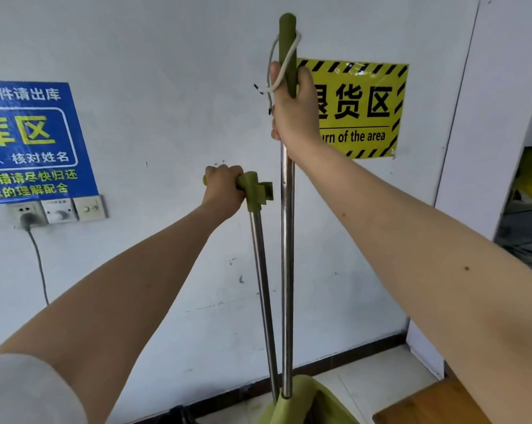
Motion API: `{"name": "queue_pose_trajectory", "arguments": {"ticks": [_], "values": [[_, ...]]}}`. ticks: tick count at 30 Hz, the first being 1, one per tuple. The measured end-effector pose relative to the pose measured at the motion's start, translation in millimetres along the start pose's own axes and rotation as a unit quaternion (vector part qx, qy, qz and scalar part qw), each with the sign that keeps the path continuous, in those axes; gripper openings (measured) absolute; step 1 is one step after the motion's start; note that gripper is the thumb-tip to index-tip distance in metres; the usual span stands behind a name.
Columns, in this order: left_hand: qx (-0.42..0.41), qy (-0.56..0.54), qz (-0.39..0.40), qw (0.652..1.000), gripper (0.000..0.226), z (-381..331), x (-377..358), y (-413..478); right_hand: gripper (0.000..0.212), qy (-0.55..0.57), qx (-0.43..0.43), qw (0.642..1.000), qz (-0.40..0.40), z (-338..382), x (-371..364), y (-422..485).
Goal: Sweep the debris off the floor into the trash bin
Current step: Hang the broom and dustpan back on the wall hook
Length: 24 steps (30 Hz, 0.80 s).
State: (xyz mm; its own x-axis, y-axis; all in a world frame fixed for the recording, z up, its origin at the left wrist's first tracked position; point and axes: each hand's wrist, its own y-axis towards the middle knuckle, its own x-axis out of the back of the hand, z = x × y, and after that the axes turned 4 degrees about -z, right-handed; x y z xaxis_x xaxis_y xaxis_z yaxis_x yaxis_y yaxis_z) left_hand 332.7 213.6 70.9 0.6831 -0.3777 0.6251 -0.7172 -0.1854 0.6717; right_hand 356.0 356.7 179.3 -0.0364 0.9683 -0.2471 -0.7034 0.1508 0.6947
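Both hands are closed on tools. The right hand [293, 107] grips the broom [287, 240] near its green top; the left hand [223, 191], lower and beside it, holds the dustpan handle [252, 186]. Both shafts run nearly upright — straight down from the fists to the green dustpan [292, 405] on the floor. No debris or bin in sight.
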Motion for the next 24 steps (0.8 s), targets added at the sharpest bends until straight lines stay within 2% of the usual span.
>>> {"name": "queue_pose_trajectory", "arguments": {"ticks": [3, 6, 8, 11, 15, 19, 24], "values": [[-0.033, -0.009, 0.009, 0.999, 0.029, -8, -1, -7, 0.031, 0.007, 0.009, 1.0, -0.018, -10, -5, -6], [-0.071, -0.025, 0.007, 0.997, 0.039, -16, 2, -8, 0.023, -0.028, 0.03, 0.999, -0.032, -12, -9, -7], [-0.074, -0.049, 0.01, 0.996, 0.035, -14, 5, -7, 0.018, -0.035, 0.036, 0.999, -0.018, -12, -10, -8], [-0.07, -0.118, 0.016, 0.99, 0.014, -8, 7, -9, 0.018, -0.032, 0.043, 0.998, 0.016, -13, -9, -11], [-0.048, -0.172, 0.021, 0.984, 0.019, -10, 3, -17, 0.016, -0.053, 0.069, 0.996, 0.0, -20, -9, -17], [-0.056, -0.17, -0.006, 0.984, 0.032, -8, -2, -21, 0.019, -0.084, 0.098, 0.991, -0.042, -29, -8, -18], [-0.071, -0.109, -0.017, 0.991, 0.011, -14, 1, -13, 0.017, -0.082, 0.141, 0.982, -0.1, -31, -4, -16]]}}
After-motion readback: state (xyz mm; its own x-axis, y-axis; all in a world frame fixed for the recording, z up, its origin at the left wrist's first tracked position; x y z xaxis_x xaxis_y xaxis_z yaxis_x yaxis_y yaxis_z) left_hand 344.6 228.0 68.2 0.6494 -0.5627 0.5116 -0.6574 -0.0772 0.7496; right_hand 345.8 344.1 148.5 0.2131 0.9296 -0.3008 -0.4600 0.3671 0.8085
